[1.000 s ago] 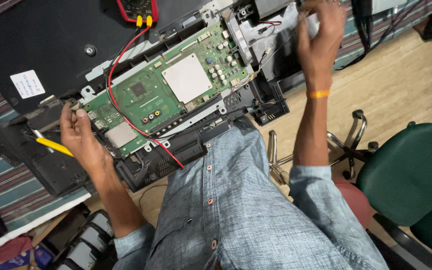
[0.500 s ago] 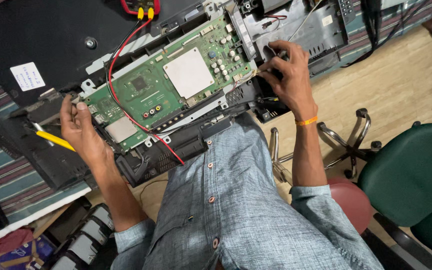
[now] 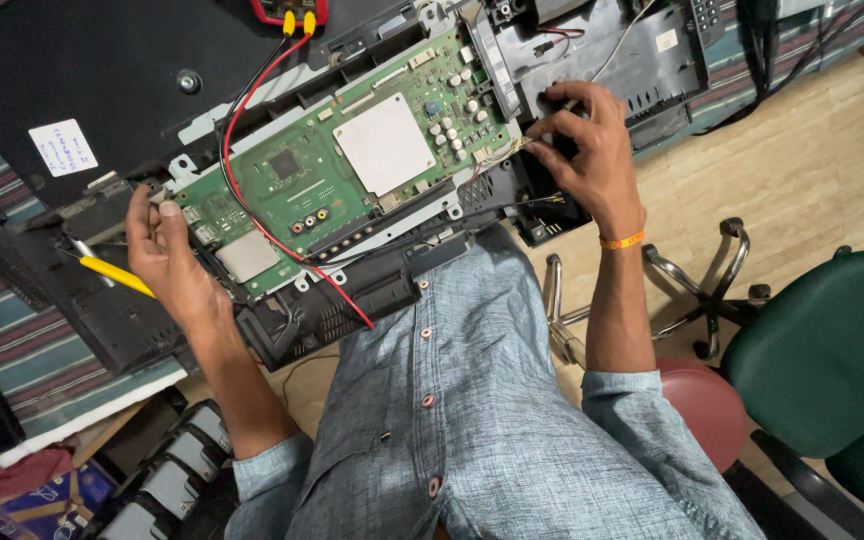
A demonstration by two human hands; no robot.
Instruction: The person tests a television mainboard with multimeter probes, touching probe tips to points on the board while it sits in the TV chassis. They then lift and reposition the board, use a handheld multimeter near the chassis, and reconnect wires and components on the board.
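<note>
— Where's the left hand [image 3: 174, 262]?

— At the left end of the green rectangular circuit board [image 3: 337, 180], its grip pinched on something small I cannot make out (a yellow-handled tool [image 3: 115, 276] lies just left of it).

— And the right hand [image 3: 584, 158]?

— At the board's right edge, fingertips [image 3: 535, 128] closed on a thin pale wire [image 3: 500, 150] running to that edge.

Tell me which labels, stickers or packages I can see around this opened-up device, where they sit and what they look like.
Paper note: stuck on the black back panel at upper left, small white rectangle with blue handwriting.
Small sticker: on the grey metal chassis at top right, above the right hand, white and squarish.
Printed packaging: bottom left corner, below the table edge, blue and purple, partly hidden.
No lit screens in view.
</note>
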